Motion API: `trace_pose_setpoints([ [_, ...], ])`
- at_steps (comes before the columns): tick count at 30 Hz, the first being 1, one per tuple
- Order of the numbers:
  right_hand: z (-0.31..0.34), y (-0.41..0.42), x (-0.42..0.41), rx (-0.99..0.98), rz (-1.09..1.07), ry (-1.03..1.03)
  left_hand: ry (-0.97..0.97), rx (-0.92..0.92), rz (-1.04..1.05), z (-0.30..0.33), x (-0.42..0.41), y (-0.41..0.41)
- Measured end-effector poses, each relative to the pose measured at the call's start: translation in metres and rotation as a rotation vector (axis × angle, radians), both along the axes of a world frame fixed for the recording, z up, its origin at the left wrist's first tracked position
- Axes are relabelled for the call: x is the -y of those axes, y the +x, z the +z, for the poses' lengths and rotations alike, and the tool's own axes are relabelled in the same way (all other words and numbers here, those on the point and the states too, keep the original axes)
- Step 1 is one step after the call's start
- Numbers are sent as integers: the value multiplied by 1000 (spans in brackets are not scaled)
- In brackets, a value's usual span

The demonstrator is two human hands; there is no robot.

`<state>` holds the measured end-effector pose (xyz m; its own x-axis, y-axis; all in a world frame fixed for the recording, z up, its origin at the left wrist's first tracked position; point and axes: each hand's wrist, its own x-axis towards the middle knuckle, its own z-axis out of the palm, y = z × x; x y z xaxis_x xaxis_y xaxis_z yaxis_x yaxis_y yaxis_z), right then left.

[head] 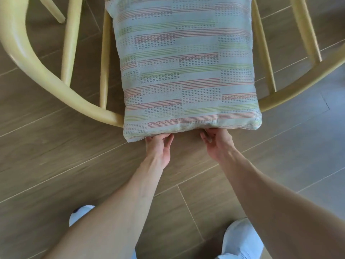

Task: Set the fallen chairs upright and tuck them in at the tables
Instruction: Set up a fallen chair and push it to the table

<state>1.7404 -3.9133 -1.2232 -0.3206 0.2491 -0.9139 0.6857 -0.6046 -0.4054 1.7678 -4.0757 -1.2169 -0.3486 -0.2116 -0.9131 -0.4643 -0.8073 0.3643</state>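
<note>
A pale yellow wooden chair (46, 75) with a curved back rail and spindles lies fallen on the floor, filling the upper half of the view. A striped, light-coloured cushion (186, 68) rests over its back and hides the middle of the rail. My left hand (158, 148) reaches under the cushion's near edge, fingers curled up against it. Just to its right, my right hand (216, 143) does the same. The fingertips of both hands are hidden under the cushion, so I cannot tell whether they grip the rail or the fabric.
Brown wood-look plank floor (56, 156) lies all around the chair. Two feet in white socks or slippers (240, 240) stand at the bottom edge of the view. No table is in view.
</note>
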Motion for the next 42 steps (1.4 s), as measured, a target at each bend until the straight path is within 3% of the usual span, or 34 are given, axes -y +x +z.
trace_pose_setpoints([
  [7, 23, -5, -5, 0, -5, -40, -27, 29, 54, 17, -5, -4],
  [12, 66, 10, -2, 1, -5, -76, -29, 34, 51, 64, 2, 10],
  [27, 376, 53, -4, 92, 73, 102, -82, 128, -129, 375, 7, 45],
  [35, 532, 2, 4, 71, 184, 326, -89, 85, -218, 552, 16, -8],
  [42, 618, -72, 23, 49, 216, 378, -160, 60, -297, 634, 37, -85],
])
